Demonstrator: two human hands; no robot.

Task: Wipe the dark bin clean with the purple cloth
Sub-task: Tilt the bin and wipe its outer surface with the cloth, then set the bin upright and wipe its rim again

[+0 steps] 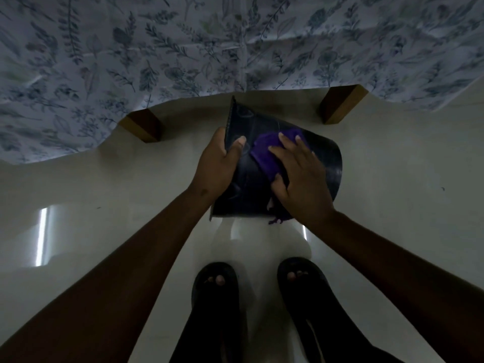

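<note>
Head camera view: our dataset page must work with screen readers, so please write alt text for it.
A person's left hand grips the edge of a dark bin while the right hand presses a purple cloth against its side. Leaf-patterned fabric hangs ahead over a pale floor, and feet in sandals show below.

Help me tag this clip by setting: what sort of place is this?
Likely a bedroom at home: a leaf-print sheet hangs over wooden legs, probably a bed's, above a glossy pale floor.
</note>
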